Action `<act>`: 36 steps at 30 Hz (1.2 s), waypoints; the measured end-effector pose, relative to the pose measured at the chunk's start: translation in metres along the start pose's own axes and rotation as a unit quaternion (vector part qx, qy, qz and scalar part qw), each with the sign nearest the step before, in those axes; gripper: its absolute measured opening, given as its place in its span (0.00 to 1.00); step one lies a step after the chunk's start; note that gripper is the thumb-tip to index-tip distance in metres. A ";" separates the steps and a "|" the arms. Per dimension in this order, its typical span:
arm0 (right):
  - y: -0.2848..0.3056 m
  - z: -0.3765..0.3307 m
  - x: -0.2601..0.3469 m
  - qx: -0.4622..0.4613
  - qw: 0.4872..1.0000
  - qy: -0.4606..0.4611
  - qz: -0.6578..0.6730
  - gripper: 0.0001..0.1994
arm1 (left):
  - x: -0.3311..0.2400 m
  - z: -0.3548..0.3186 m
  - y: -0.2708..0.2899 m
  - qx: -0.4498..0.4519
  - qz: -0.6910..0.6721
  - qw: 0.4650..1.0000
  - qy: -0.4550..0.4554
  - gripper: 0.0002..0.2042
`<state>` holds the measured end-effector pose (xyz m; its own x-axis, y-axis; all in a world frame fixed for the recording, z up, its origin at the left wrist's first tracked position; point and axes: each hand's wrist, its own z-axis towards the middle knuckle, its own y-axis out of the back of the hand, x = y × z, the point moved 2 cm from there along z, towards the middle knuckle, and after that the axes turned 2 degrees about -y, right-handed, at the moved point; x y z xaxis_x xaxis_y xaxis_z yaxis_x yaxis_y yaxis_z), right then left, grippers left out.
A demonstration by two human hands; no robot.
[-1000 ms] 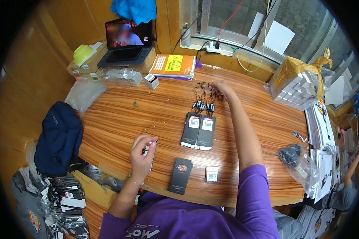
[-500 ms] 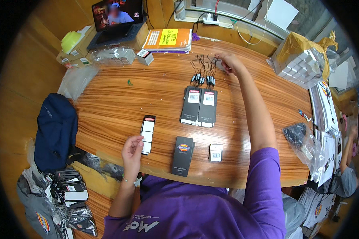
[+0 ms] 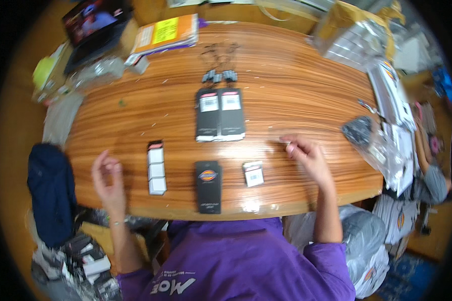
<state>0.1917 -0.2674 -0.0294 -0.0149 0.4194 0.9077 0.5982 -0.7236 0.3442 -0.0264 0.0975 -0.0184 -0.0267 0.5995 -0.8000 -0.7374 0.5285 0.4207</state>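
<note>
On a wood-grained desk (image 3: 306, 95), black-topped, white-panelled strips (image 3: 156, 169) lie near the left hand (image 3: 109, 184), fingers loosely parted; small white labels (image 3: 254, 175) sit near the right hand (image 3: 309, 158), fingers narrow, any grip unclear.

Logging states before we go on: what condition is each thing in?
Left hand: nothing seen in it, fingers parted
Right hand: fingertips near thumb, contents unclear
Dark tag stacks: flat, side by side
Black strings: loose, spread out
White-panelled strips: stacked flat
Dark card: flat
Small labels: flat
Laptop: open, screen lit
Notebooks: stacked, closed
</note>
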 end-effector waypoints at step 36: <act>0.290 0.037 -0.103 -0.308 0.804 -0.149 -0.486 0.17 | 0.115 0.030 0.009 -0.040 -0.119 0.988 0.085 0.21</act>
<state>0.3962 -0.5002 -0.0320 0.0121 0.9973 0.0719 -0.0913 -0.0705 0.9933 -0.0159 0.1896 -0.0939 0.0457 0.3511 -0.9352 -0.7875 0.5887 0.1825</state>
